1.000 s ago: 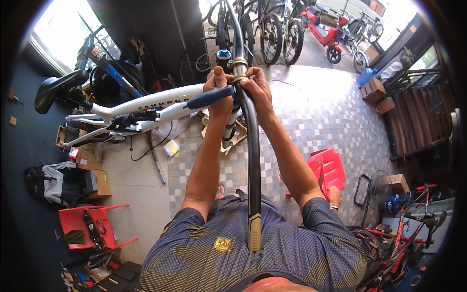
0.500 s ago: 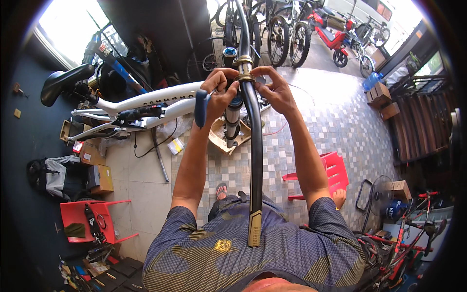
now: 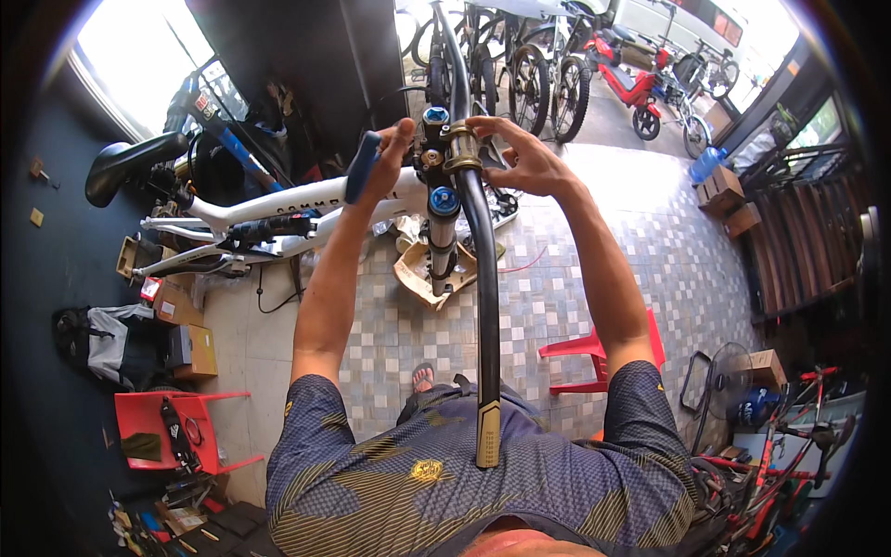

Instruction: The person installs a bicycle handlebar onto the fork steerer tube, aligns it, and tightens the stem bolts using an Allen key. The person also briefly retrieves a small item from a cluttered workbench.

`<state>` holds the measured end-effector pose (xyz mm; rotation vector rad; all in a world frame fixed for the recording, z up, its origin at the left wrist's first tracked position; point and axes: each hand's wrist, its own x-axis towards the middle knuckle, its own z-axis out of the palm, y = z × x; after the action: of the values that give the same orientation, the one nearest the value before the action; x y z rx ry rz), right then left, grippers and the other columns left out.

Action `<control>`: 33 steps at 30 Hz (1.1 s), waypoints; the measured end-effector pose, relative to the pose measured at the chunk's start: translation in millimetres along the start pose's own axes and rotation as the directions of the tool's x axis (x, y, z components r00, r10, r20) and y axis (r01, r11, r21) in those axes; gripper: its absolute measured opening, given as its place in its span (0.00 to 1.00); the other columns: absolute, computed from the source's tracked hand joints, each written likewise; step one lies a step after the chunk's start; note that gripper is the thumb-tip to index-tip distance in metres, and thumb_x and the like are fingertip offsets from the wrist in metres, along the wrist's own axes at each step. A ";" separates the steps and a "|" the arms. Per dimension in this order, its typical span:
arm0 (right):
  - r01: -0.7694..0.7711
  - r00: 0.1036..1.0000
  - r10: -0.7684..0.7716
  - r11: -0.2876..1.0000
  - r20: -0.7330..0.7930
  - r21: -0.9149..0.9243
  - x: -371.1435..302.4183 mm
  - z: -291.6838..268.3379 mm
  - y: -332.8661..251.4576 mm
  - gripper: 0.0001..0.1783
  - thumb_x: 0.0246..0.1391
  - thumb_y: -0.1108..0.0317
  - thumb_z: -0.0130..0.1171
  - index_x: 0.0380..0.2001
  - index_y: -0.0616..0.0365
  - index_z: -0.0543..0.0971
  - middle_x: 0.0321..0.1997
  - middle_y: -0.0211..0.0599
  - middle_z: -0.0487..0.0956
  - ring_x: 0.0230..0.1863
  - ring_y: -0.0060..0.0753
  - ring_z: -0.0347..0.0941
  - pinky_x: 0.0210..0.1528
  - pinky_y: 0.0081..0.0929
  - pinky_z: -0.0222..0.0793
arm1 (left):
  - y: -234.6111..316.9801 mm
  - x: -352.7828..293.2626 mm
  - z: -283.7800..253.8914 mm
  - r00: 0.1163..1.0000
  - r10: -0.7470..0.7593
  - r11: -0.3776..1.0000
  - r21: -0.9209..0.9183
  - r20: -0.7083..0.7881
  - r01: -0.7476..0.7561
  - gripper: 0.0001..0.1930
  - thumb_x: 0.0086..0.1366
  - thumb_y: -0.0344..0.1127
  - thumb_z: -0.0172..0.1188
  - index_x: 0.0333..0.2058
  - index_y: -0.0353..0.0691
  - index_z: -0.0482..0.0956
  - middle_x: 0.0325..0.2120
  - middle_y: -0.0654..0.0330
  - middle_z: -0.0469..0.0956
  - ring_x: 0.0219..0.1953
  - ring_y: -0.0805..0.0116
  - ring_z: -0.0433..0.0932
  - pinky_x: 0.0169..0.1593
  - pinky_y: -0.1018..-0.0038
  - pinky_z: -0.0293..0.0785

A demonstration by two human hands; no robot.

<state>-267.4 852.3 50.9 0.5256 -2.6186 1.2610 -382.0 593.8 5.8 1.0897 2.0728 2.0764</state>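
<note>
Left hand [image 3: 386, 160], fingers curled round a blue-handled tool [image 3: 363, 167]; right hand [image 3: 531, 163] half-curled (grip impossible to tell) at the brass-coloured clamp [image 3: 462, 148] around a black handlebar [image 3: 484, 288] — apparently clamp-fitting, the next move probably calling for careful alignment.

From a distance I see a dark blue-grey shirt [image 3: 543, 469] with short sleeves [image 3: 318, 413], gold striped patches [image 3: 371, 511] and a gold chest emblem [image 3: 427, 471].

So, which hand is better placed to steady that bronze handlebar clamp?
Probably the right hand: it reaches right up to the bronze clamp. The left hand holds a blue-handled tool and sits apart from the clamp.
</note>
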 end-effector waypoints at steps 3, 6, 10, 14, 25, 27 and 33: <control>0.009 0.999 -0.006 0.998 0.032 -0.069 0.5 -4.4 -2.3 0.46 0.43 0.65 0.72 0.69 0.42 0.68 0.64 0.37 0.74 0.67 0.36 0.68 0.57 0.45 0.74 | 6.1 3.6 -7.3 0.996 -0.055 0.989 0.139 0.065 0.046 0.21 0.64 0.51 0.71 0.40 0.37 0.80 0.22 0.67 0.68 0.29 0.78 0.65 0.31 0.77 0.63; -0.011 0.999 0.016 0.991 0.040 -0.136 2.5 -6.8 -6.9 0.45 0.43 0.63 0.73 0.68 0.42 0.69 0.63 0.38 0.74 0.66 0.37 0.69 0.57 0.47 0.75 | 21.4 3.8 0.8 0.978 0.121 0.953 0.254 0.172 -0.162 0.31 0.61 0.50 0.74 0.56 0.39 0.76 0.30 0.67 0.71 0.29 0.82 0.70 0.29 0.81 0.67; 0.049 0.998 -0.042 0.975 0.037 -0.219 4.7 -8.3 -7.4 0.45 0.43 0.61 0.74 0.67 0.44 0.70 0.62 0.38 0.75 0.62 0.38 0.72 0.52 0.41 0.76 | 22.8 8.6 3.3 0.947 0.192 0.869 0.404 0.257 -0.286 0.42 0.52 0.46 0.81 0.63 0.39 0.74 0.51 0.54 0.78 0.54 0.66 0.77 0.53 0.69 0.80; 0.099 0.995 -0.101 0.963 0.004 -0.249 5.1 -7.8 -1.8 0.44 0.42 0.61 0.74 0.67 0.45 0.70 0.59 0.37 0.76 0.55 0.36 0.75 0.46 0.35 0.76 | 27.9 9.1 10.0 0.958 0.073 0.977 0.172 0.279 -0.124 0.32 0.56 0.36 0.77 0.59 0.36 0.77 0.54 0.52 0.78 0.58 0.63 0.77 0.56 0.68 0.81; 0.101 0.993 -0.084 0.971 0.086 -0.214 14.5 -20.7 -4.8 0.39 0.50 0.58 0.71 0.67 0.42 0.72 0.54 0.36 0.80 0.50 0.34 0.77 0.47 0.32 0.76 | 21.0 22.9 15.3 0.992 -0.107 0.990 0.104 0.067 0.100 0.08 0.68 0.31 0.67 0.41 0.33 0.86 0.33 0.64 0.86 0.35 0.86 0.78 0.39 0.87 0.74; 0.094 0.993 -0.077 0.974 0.091 -0.204 22.4 -23.2 -0.4 0.35 0.53 0.56 0.70 0.65 0.42 0.75 0.53 0.36 0.81 0.52 0.34 0.78 0.48 0.33 0.75 | 19.1 23.8 15.4 0.990 -0.122 0.992 0.048 0.065 0.119 0.09 0.66 0.31 0.69 0.42 0.32 0.85 0.33 0.64 0.86 0.36 0.85 0.79 0.39 0.86 0.75; 0.106 0.968 -0.146 0.976 -0.205 -0.191 41.9 -10.9 -22.0 0.21 0.61 0.55 0.69 0.55 0.46 0.84 0.50 0.35 0.81 0.49 0.28 0.79 0.48 0.32 0.76 | 36.5 30.0 21.4 0.985 -0.160 0.984 0.066 -0.071 0.165 0.08 0.67 0.32 0.69 0.39 0.34 0.84 0.31 0.63 0.85 0.36 0.80 0.80 0.43 0.81 0.76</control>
<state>-297.1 838.4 86.7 0.4844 -2.4412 0.9727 -378.1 622.1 49.0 0.8382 2.1993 2.0015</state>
